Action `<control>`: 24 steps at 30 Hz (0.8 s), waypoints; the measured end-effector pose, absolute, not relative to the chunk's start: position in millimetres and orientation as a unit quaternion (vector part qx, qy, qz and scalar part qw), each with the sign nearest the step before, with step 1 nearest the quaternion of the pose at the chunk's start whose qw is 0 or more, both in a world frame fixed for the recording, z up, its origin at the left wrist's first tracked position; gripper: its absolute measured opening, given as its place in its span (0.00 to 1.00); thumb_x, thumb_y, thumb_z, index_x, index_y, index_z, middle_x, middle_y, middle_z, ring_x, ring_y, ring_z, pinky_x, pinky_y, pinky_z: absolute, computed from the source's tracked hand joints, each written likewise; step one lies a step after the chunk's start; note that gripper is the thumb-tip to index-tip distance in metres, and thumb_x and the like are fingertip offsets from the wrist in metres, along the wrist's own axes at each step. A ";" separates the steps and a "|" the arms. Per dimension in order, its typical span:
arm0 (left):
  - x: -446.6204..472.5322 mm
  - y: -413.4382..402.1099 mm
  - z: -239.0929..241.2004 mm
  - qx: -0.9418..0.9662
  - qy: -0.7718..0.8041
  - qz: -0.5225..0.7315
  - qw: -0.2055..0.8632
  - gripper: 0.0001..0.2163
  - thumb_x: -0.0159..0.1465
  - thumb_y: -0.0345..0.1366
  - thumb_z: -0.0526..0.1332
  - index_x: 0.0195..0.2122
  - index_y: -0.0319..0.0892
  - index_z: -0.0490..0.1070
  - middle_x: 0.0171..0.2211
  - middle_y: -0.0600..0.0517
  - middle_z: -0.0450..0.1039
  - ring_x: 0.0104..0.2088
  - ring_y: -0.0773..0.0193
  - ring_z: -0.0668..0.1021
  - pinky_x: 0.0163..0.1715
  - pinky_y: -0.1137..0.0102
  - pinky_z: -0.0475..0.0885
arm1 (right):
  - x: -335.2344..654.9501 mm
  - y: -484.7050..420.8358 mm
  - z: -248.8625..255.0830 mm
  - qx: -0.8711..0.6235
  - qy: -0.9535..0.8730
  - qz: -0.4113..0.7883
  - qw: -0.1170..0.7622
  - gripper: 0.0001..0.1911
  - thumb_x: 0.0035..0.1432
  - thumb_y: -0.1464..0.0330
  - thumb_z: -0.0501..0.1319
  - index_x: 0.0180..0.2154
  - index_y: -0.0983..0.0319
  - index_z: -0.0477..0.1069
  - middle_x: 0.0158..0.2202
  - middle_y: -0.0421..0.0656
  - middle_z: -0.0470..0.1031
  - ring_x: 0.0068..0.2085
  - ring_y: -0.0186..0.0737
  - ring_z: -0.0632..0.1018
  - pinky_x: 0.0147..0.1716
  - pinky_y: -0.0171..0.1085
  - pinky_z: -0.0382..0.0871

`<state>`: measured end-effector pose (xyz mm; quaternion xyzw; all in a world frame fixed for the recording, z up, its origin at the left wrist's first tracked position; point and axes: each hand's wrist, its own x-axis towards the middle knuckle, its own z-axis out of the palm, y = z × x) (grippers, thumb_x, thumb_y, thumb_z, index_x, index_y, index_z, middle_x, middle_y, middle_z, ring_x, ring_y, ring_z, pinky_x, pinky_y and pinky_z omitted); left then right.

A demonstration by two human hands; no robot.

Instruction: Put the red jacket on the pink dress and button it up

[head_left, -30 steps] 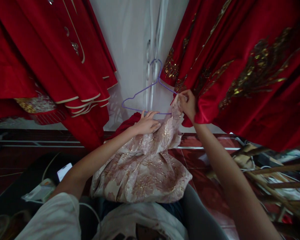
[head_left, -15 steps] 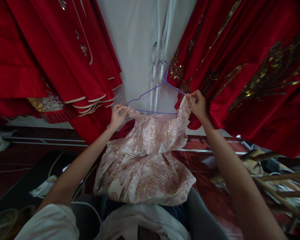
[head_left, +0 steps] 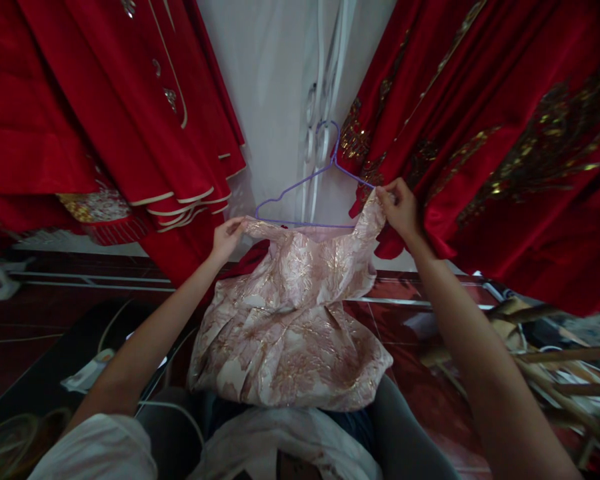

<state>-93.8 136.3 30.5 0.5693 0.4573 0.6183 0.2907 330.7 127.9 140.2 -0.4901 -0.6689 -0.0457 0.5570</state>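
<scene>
A pink dress (head_left: 300, 320) with a gold floral pattern lies over my lap, its bodice held up away from me. My left hand (head_left: 229, 239) pinches the end of its left shoulder strap, pulled out to the side. At the other strap, my right hand (head_left: 400, 208) grips the top, where the right arm of a purple hanger (head_left: 300, 181) meets the fabric. The hanger's left end shows bare, just above the left strap and apart from my left fingers. Its hook points up toward the white doors.
Red garments with gold trim hang on the left (head_left: 145, 133) and right (head_left: 505, 167). Behind the hanger stand white cabinet doors (head_left: 260, 80) with handles. A wooden frame (head_left: 555, 360) with cluttered things stands low at right; a dark surface (head_left: 35, 393) is at left.
My left hand has moved a little left and down, drawing the strap away from the hanger's left end. My right hand stays nearly in place at its strap.
</scene>
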 end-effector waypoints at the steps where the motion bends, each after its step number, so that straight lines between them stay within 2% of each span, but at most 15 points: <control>1: -94.3 135.4 31.4 0.568 0.455 0.620 0.293 0.24 0.52 0.53 0.66 0.41 0.38 0.76 0.43 0.44 0.78 0.44 0.57 0.79 0.45 0.66 0.73 | 330.9 127.8 140.6 -0.488 -0.670 -0.046 0.557 0.14 0.60 0.55 0.57 0.32 0.59 0.67 0.27 0.41 0.68 0.30 0.38 0.71 0.35 0.41 0.69; 5: -91.2 138.6 41.3 0.565 0.444 0.630 0.294 0.23 0.53 0.52 0.66 0.42 0.38 0.77 0.43 0.44 0.78 0.44 0.57 0.79 0.46 0.65 0.73 | 331.5 127.2 141.8 -0.483 -0.676 -0.048 0.555 0.13 0.58 0.56 0.58 0.29 0.58 0.66 0.26 0.39 0.67 0.28 0.36 0.69 0.33 0.39 0.68; 9: -71.3 154.9 71.4 0.597 0.413 0.633 0.269 0.20 0.56 0.50 0.64 0.40 0.38 0.78 0.42 0.45 0.79 0.42 0.59 0.79 0.46 0.65 0.73 | 330.7 126.8 140.2 -0.477 -0.678 -0.035 0.558 0.14 0.58 0.55 0.58 0.29 0.58 0.65 0.26 0.39 0.66 0.28 0.36 0.68 0.32 0.38 0.67; 16: -33.2 170.3 125.2 0.733 0.397 0.484 0.267 0.22 0.52 0.51 0.67 0.39 0.37 0.79 0.36 0.48 0.80 0.35 0.60 0.78 0.37 0.69 0.72 | 336.1 126.6 141.4 -0.485 -0.676 -0.031 0.553 0.13 0.58 0.56 0.58 0.30 0.58 0.66 0.27 0.39 0.68 0.30 0.37 0.70 0.35 0.40 0.69; 18: -37.9 170.6 120.3 0.726 0.403 0.477 0.289 0.23 0.52 0.54 0.66 0.35 0.37 0.78 0.34 0.48 0.80 0.34 0.61 0.78 0.35 0.70 0.72 | 338.4 126.3 143.7 -0.484 -0.679 -0.027 0.552 0.12 0.58 0.57 0.59 0.30 0.58 0.66 0.27 0.39 0.68 0.31 0.37 0.71 0.36 0.40 0.68; 22: -58.1 170.0 73.9 0.594 0.475 0.528 0.378 0.28 0.59 0.62 0.53 0.29 0.37 0.74 0.28 0.46 0.77 0.28 0.62 0.78 0.30 0.68 0.73 | 339.0 127.6 145.6 -0.470 -0.682 -0.010 0.561 0.12 0.58 0.58 0.59 0.29 0.58 0.65 0.26 0.39 0.67 0.31 0.37 0.71 0.35 0.39 0.67; 24: -67.0 166.2 41.6 0.588 0.501 0.513 0.375 0.25 0.58 0.59 0.57 0.29 0.37 0.73 0.27 0.45 0.77 0.27 0.61 0.78 0.29 0.66 0.73 | 337.6 129.1 145.9 -0.461 -0.677 0.007 0.574 0.13 0.57 0.58 0.60 0.27 0.58 0.64 0.25 0.39 0.66 0.29 0.37 0.70 0.33 0.39 0.66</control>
